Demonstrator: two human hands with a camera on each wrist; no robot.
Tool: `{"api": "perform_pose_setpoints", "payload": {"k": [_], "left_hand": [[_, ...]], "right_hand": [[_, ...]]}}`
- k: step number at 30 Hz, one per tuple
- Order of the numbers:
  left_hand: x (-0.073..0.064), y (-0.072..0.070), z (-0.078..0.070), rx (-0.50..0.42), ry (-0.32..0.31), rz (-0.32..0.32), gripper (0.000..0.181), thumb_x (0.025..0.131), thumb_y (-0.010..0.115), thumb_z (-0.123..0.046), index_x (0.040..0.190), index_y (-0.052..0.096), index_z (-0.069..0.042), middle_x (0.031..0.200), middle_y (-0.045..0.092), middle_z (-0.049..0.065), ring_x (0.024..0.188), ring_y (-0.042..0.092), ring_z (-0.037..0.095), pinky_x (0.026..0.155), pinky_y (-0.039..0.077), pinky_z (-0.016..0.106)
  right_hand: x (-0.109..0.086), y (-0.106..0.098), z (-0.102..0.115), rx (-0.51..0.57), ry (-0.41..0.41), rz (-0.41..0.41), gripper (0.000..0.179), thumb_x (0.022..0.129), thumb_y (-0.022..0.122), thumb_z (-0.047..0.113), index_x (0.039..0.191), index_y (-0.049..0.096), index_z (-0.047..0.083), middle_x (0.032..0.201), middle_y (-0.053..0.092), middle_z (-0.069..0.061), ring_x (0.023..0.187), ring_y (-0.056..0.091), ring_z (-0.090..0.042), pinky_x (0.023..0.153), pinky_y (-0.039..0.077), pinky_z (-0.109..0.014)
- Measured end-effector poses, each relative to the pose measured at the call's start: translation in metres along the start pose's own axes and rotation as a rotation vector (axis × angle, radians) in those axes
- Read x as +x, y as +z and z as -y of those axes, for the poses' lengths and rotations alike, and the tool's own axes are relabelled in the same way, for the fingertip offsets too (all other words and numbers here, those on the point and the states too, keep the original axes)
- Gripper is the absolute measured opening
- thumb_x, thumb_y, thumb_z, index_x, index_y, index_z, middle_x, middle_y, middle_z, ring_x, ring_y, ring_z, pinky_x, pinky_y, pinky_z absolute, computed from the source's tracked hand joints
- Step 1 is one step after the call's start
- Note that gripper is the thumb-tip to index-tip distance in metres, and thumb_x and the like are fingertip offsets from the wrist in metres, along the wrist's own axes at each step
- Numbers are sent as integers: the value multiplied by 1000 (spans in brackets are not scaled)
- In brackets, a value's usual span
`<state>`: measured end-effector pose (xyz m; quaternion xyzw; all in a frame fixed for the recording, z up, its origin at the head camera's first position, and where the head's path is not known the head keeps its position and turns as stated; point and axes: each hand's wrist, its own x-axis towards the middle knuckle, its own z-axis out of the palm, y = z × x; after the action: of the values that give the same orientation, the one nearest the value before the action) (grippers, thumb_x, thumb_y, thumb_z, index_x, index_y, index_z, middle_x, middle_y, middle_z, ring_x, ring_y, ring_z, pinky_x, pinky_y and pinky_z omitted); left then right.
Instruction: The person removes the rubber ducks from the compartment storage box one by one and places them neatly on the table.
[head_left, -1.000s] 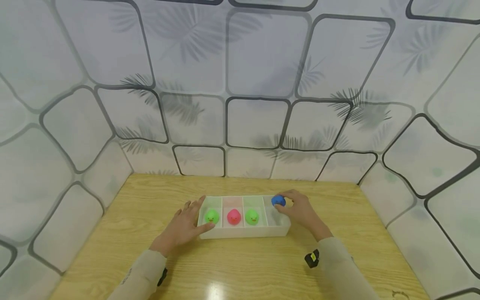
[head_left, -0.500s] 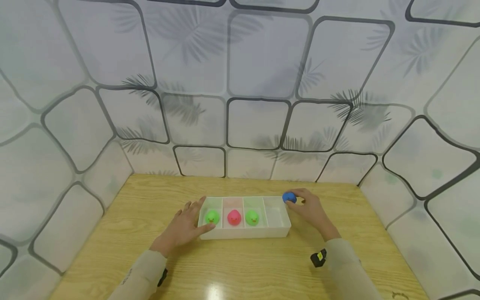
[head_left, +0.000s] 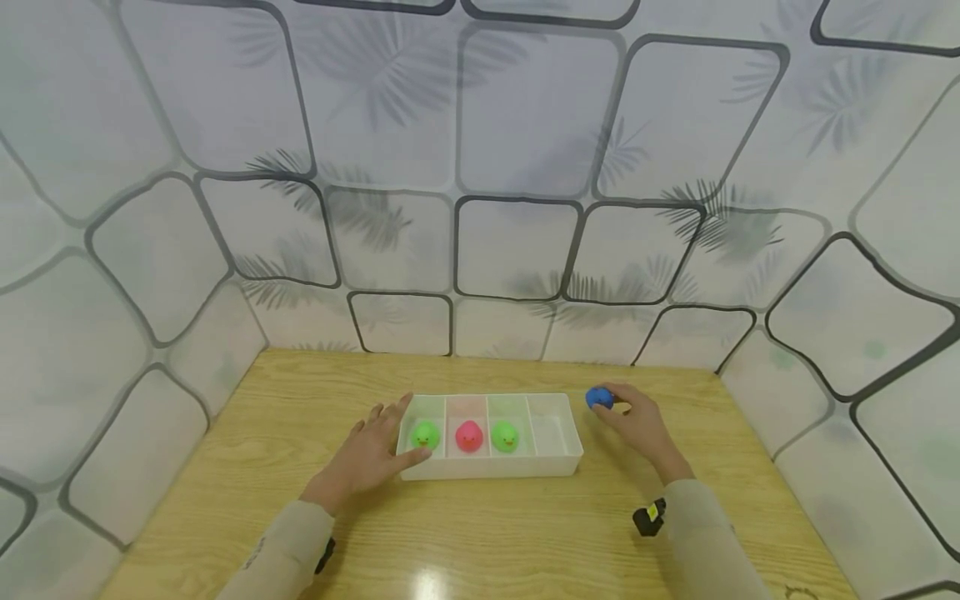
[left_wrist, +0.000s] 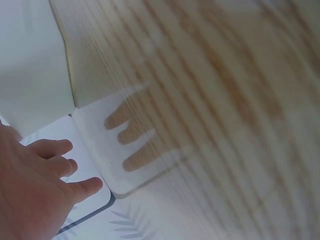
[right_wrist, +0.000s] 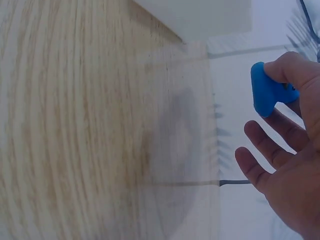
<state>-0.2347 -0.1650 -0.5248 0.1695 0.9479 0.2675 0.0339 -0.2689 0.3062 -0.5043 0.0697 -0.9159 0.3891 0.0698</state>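
A white box (head_left: pixel 491 467) with several compartments lies on the table. In it, from the left, sit a green toy duck (head_left: pixel 425 435), a pink toy duck (head_left: pixel 469 436) and another green toy duck (head_left: pixel 505 437); the rightmost compartment holds nothing. My left hand (head_left: pixel 366 454) rests at the box's left end with fingers spread and thumb over the front rim. Right of the box, my right hand (head_left: pixel 641 425) pinches a blue toy duck (head_left: pixel 598 397) between thumb and fingertips, apart from the box. The right wrist view shows the blue duck (right_wrist: pixel 267 90) gripped above the table, the other fingers loose.
The wooden table (head_left: pixel 480 533) ends at a patterned wall (head_left: pixel 517 250) at the back. Side walls (head_left: pixel 862 433) stand at left and right. A black wrist device (head_left: pixel 649 517) sits below the right wrist.
My right hand has carried the blue toy duck from over the rightmost compartment out past the box's right end. The left hand and the box have stayed in place.
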Motion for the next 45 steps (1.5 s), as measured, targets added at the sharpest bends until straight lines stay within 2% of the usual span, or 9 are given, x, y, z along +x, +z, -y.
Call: {"api": "perform_pose_setpoints", "payload": {"k": [7, 19, 36, 45], "left_hand": [[1, 2, 0, 19, 3, -6, 105, 94, 55, -79, 172, 14, -20, 172, 30, 19, 158, 20, 54, 121, 19, 77], [1, 2, -1, -1, -7, 7, 105, 95, 56, -77, 172, 11, -22, 172, 29, 19, 159, 18, 52, 122, 17, 76], [1, 0, 0, 7, 0, 3, 105, 95, 55, -78, 172, 13, -20, 172, 30, 20, 158, 19, 55, 121, 18, 77], [0, -1, -1, 16, 10, 4, 102, 97, 55, -75, 172, 10, -23, 171, 31, 22, 157, 20, 55, 120, 20, 78]], "right_hand": [[0, 0, -11, 6, 40, 12, 47, 101, 74, 21, 143, 64, 3, 141, 64, -25, 125, 61, -43, 95, 56, -55], [-4, 1, -20, -11, 135, 72, 54, 103, 70, 26, 149, 56, 0, 143, 61, -31, 132, 58, -48, 103, 52, -61], [-6, 9, -33, -41, 119, 69, 51, 101, 72, 19, 145, 59, -5, 141, 61, -34, 125, 63, -52, 103, 53, -60], [-7, 10, -29, -94, 97, 90, 47, 101, 71, 20, 141, 62, -3, 143, 61, -33, 133, 57, -54, 109, 47, -64]]}}
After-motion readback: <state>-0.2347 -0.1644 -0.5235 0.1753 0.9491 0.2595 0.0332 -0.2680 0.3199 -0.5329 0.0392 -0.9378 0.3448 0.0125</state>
